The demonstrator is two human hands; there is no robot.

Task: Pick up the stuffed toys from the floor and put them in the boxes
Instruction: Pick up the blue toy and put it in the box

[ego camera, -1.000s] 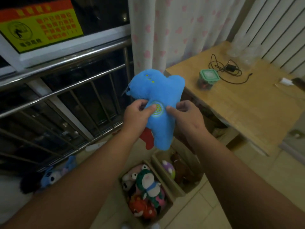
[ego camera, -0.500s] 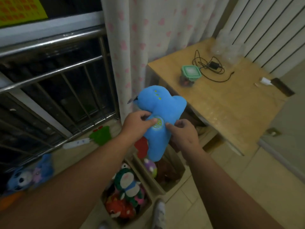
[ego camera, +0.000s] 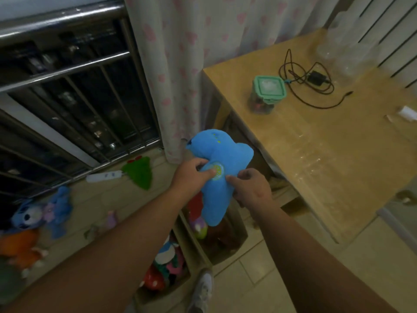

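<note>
Both hands hold a blue plush toy (ego camera: 220,168) in the air just above the far box (ego camera: 239,247): left hand (ego camera: 191,175) w/ thumb pressed on its round badge, right hand (ego camera: 250,188) pinching its side. Risk, as judged: let go off-centre, the toy may catch the box rim and flop to the floor beside the box, near the table (ego camera: 327,154).
</note>
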